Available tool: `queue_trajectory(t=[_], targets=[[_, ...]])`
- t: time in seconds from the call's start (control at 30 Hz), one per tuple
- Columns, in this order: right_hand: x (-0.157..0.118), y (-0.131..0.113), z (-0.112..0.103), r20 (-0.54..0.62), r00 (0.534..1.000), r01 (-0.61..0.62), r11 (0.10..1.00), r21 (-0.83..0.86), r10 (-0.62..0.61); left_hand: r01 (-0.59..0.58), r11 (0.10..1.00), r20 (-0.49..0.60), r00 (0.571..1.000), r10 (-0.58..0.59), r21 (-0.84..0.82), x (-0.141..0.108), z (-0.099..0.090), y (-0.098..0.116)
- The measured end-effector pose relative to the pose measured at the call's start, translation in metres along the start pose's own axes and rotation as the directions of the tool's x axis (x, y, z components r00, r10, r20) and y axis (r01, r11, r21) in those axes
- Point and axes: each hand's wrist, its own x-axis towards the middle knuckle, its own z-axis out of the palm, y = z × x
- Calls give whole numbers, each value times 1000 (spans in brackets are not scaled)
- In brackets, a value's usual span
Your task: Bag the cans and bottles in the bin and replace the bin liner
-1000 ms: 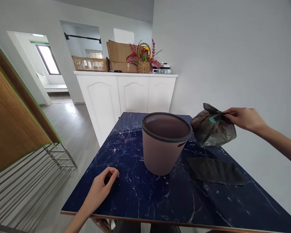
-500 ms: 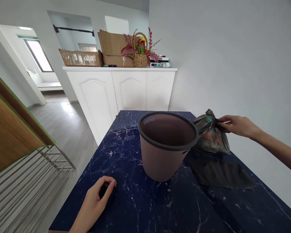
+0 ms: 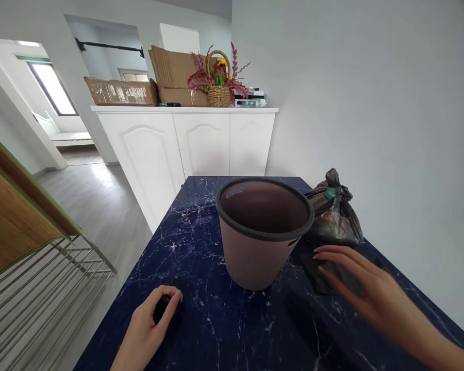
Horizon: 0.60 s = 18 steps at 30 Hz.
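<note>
A mauve trash can [image 3: 251, 257] with a dark grey rim stands upright on the dark blue marbled table [image 3: 201, 330]. To its right sits a knotted black plastic bag [image 3: 334, 221] with contents showing through. In front of that bag lies a flat black plastic bag [image 3: 313, 275], partly hidden by my right hand [image 3: 355, 281]. That hand is above it with fingers stretched and thumb apart, holding nothing; whether it touches the plastic I cannot tell. My left hand [image 3: 150, 319] rests at the table's near left, thumb and fingertips together, with nothing visible in them.
Behind the table stands a white cabinet [image 3: 203, 144], with cardboard boxes [image 3: 119, 93], a flower basket [image 3: 219, 96] and a plastic bottle [image 3: 257, 103] on top. A metal rack [image 3: 77, 263] with a wooden board [image 3: 19, 206] is at the left. The wall runs along the right.
My right hand has let go of the knotted bag and moved down and toward me, over the flat black bag. The left hand keeps its place. The view has shifted slightly.
</note>
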Motion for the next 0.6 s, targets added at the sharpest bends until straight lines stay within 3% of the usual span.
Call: queue_trajectory(t=[0.17,0.27,0.37,0.6], targets=[[-55,40,78,57,989,-127,975,-183,140,-4,1000,-7,1000,4,-11,-4,0,1],[-87,61,111,94,967,-211,950,-229,238,-15,999,-9,1000,15,-31,-7,2,1],[-106,63,124,85,970,-205,956,-211,227,-22,999,-19,1000,21,-41,-9,2,-1],[-116,37,118,-5,982,-191,979,-68,191,-56,994,-20,998,54,-92,-17,1,-2]])
